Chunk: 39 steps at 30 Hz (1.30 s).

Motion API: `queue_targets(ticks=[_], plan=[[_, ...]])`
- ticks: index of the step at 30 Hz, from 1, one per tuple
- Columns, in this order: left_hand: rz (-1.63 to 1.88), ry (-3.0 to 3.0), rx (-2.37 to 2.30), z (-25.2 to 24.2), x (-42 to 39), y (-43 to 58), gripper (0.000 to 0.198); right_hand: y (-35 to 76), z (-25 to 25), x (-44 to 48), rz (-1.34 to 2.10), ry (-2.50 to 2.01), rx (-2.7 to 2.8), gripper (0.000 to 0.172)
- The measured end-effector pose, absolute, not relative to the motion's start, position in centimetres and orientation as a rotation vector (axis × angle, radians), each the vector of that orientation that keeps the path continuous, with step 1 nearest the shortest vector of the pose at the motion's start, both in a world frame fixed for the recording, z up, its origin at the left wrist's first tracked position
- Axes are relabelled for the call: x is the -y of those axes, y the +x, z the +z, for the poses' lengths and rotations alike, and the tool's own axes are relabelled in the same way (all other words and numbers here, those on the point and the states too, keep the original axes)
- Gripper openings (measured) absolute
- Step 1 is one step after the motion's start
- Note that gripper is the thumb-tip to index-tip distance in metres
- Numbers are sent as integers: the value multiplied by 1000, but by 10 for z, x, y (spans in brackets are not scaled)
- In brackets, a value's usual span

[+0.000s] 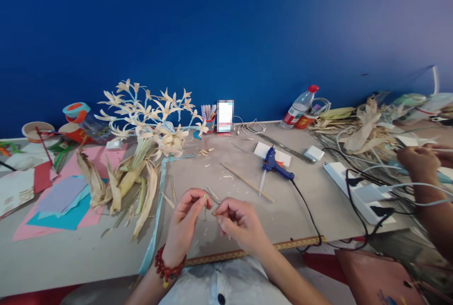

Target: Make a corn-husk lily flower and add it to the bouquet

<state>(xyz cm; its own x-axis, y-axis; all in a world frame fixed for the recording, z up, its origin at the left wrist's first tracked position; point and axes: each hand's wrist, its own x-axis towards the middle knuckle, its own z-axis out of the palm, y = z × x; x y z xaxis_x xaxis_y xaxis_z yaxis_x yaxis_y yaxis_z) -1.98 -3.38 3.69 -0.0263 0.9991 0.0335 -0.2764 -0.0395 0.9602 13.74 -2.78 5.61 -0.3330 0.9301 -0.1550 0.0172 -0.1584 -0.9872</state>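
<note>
My left hand (187, 218) is closed in a pinch on a small pale-green piece (205, 198), with a thin strand hanging below it. My right hand (239, 222) is also closed, fingertips pressed together just beside the left ones; whatever is in them is too small to name. Behind the fingertips lies a slim metal tool (213, 195), partly hidden. A wooden stick (247, 182) rests farther back on the table (198, 173). To its right is a blue glue gun (274, 163) with a clear glue stick. Corn husks (138, 182) lie left of my hands.
White husk flowers (155, 111) stand at back left beside pink paper (92, 220). A phone (225, 116) leans at the wall. A bottle (299, 107) stands back right. A power strip (357, 192) with cables lies right, near another person's hand (419, 161).
</note>
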Motion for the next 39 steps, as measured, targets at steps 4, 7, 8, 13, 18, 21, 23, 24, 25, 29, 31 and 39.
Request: queue_targets(ticks=[4, 7, 8, 13, 18, 21, 23, 24, 25, 29, 31, 39], plan=[[1376, 996, -969, 39, 35, -18, 13, 136, 54, 30, 1554, -1130, 1396, 6], [1393, 989, -962, 40, 36, -17, 13, 135, 53, 31, 1564, -1110, 1399, 5], [1399, 984, -958, 39, 36, -16, 12, 134, 53, 31, 1575, -1098, 1393, 5], [1462, 951, -944, 38, 36, -15, 9, 131, 54, 32, 1594, -1092, 1384, 5], [1493, 983, -957, 41, 33, -20, 12, 129, 54, 33, 1574, -1113, 1432, 7], [1465, 994, -970, 42, 34, -21, 14, 130, 54, 33, 1528, -1113, 1472, 8], [1442, 995, -993, 42, 35, -21, 15, 131, 55, 33, 1486, -1106, 1509, 8], [1431, 1000, -1006, 42, 35, -21, 15, 132, 55, 33, 1464, -1103, 1528, 9], [1425, 1008, -1018, 42, 36, -20, 15, 132, 55, 33, 1442, -1104, 1545, 9], [1427, 1058, -1039, 41, 37, -21, 13, 133, 54, 33, 1403, -1135, 1563, 10], [1436, 1059, -1046, 41, 37, -21, 14, 133, 54, 32, 1405, -1146, 1550, 10], [1446, 1038, -1044, 43, 36, -21, 15, 134, 59, 32, 1396, -1170, 1546, 9]])
